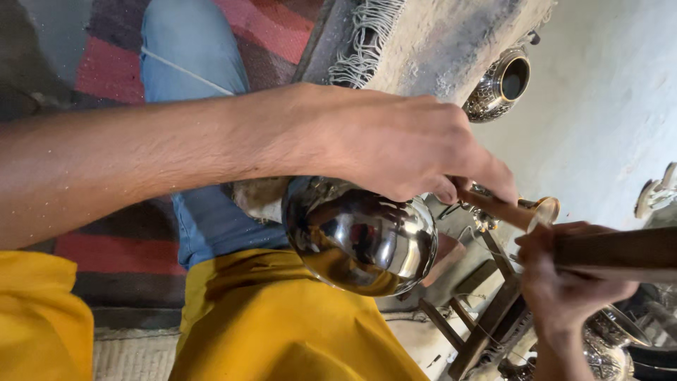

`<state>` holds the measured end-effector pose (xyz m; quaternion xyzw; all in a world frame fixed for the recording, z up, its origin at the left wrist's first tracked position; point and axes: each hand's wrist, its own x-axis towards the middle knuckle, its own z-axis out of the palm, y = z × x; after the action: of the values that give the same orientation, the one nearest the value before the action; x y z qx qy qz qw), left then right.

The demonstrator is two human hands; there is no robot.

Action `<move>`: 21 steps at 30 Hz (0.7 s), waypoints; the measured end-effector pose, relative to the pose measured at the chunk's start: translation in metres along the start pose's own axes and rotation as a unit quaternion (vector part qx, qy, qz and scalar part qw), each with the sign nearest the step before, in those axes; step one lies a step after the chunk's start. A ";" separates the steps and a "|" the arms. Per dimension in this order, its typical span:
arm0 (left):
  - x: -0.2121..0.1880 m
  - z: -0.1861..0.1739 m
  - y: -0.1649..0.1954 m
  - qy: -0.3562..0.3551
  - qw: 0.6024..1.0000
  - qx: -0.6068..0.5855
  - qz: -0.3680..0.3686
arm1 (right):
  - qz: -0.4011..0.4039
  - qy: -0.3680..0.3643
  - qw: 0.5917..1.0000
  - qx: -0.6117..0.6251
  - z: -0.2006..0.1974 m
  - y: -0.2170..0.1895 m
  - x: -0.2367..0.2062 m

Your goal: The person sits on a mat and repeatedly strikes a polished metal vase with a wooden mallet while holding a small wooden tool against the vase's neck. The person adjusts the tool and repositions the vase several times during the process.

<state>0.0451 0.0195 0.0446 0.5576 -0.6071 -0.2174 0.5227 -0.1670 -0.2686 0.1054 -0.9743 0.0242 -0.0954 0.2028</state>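
our left hand (395, 144) clamped the shiny round metal pot (360, 236) over our lap to steady it; right hand (564, 275) gripped a dark wooden tool handle (620, 250) beside its neck.

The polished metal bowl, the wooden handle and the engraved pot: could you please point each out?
polished metal bowl (363, 243), head view, on its rounded shiny belly.
wooden handle (620, 248), head view, mid-shaft beside the hand.
engraved pot (502, 85), head view, on its patterned rim.
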 end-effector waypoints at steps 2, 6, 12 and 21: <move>0.001 0.000 -0.001 0.007 0.999 -0.021 0.036 | -0.003 -0.036 0.991 -0.129 0.001 -0.001 -0.005; -0.003 -0.002 -0.010 0.085 0.988 -0.083 0.095 | 0.035 -0.050 0.998 0.001 0.001 -0.009 -0.004; -0.006 -0.006 -0.015 0.066 0.993 -0.082 0.058 | 0.036 -0.078 0.996 0.026 -0.008 -0.016 0.023; 0.001 -0.008 -0.017 0.076 0.988 -0.078 0.114 | 0.018 -0.021 0.999 0.021 -0.012 -0.038 0.048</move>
<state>0.0601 0.0166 0.0332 0.4575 -0.6060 -0.1603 0.6307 -0.1223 -0.2431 0.1399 -0.9709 0.0356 -0.0720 0.2258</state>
